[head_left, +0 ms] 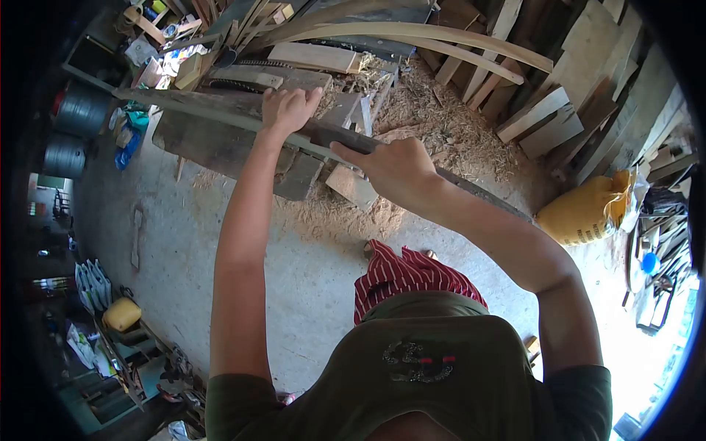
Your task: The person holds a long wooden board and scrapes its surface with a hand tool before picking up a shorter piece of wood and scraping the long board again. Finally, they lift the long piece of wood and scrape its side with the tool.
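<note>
A long, narrow wooden board (213, 110) runs slantwise across the low wooden bench (198, 145), from the upper left down to the right. My left hand (289, 110) lies over the board's upper edge, its fingers bent over it and partly spread. To the right, my right hand (401, 165) is wrapped round a dark piece on the board, with the index finger stretched to the left along it. What exactly the right hand grips is partly hidden under the fingers.
Curved wooden strips (441, 33) arch above the bench. Wood shavings (463, 132) cover the floor beyond it. Planks (581, 59) lean at the upper right, near a yellow sack (585, 213). Dark drums (81, 110) stand at the left.
</note>
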Available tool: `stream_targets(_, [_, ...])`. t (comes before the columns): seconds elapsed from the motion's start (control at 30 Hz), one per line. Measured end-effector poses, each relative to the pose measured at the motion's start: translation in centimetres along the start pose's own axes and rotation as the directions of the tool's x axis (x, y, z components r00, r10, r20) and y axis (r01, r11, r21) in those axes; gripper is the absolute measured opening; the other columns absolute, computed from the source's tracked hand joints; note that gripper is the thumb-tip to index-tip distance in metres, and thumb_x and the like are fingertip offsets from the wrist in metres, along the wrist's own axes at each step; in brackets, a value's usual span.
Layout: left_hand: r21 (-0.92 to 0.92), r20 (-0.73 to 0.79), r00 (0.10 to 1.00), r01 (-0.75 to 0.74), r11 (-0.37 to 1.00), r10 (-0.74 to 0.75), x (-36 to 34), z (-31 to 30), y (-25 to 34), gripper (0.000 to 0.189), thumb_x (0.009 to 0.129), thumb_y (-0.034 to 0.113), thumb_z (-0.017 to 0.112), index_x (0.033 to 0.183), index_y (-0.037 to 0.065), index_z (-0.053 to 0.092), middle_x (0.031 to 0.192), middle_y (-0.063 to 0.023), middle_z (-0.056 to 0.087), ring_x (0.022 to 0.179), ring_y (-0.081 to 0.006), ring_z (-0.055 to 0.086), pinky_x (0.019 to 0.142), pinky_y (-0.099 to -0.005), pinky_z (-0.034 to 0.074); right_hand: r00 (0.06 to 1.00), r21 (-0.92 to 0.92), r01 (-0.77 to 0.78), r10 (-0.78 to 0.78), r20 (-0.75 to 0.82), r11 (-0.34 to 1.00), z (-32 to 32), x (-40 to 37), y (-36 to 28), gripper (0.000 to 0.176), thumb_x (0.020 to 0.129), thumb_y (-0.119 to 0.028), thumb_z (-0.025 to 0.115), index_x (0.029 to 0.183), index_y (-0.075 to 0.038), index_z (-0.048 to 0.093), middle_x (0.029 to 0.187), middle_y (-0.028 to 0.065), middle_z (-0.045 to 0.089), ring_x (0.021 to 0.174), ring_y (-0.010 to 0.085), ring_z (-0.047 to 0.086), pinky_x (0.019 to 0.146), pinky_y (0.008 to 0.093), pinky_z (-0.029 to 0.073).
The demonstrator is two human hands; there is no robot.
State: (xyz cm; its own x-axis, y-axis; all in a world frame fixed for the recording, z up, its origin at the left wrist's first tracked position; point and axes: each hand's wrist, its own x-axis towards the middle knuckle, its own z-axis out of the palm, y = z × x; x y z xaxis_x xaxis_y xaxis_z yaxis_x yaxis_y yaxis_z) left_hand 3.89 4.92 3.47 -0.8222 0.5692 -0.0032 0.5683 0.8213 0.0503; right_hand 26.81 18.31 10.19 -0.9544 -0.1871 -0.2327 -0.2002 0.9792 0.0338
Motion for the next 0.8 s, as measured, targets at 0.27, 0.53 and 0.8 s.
stream_targets(0.27, [-0.072,-0.005,0.999,0.048,0.996,-0.049,-0.3,0.2,-0.3,0.056,0.1,0.061,0.039,0.113,0.02,0.076,0.109,-0.0091,0.075,0.11,-0.0283,0.067,0.111,-0.0436,0.036,0.988,-0.051,-0.048,0.055,0.145,0.998,-0.9,-6.1,2.3,0.078,0.093,-0.012,0.058,0.16,-0.031,0.023,0.08,0.0088,0.072,0.061,0.0211,0.07,0.05,0.035,0.054])
stream_targets(0.53, [-0.181,-0.025,0.999,0.037,0.983,-0.042,-0.1,-0.1,-0.3,0.053,0.097,0.059,0.043,0.112,0.02,0.075,0.105,-0.0069,0.076,0.104,-0.0289,0.07,0.103,-0.0456,0.043,0.989,0.142,-0.072,0.053,0.134,0.987,-0.8,-1.0,2.2,0.073,0.096,-0.01,0.051,0.16,-0.032,0.023,0.074,0.0069,0.07,0.06,0.0223,0.07,0.054,0.0378,0.057])
stream_targets(0.8, [-0.115,-0.09,0.992,0.08,0.99,-0.091,-0.1,0.7,-0.3,0.052,0.097,0.061,0.044,0.102,0.019,0.075,0.089,0.0026,0.077,0.098,-0.0242,0.071,0.092,-0.0404,0.05,0.978,0.129,-0.123,0.098,0.186,0.984,-1.0,-5.5,3.6,0.072,0.098,-0.011,0.053,0.159,-0.037,0.023,0.07,0.0069,0.063,0.053,0.0183,0.062,0.051,0.0373,0.055])
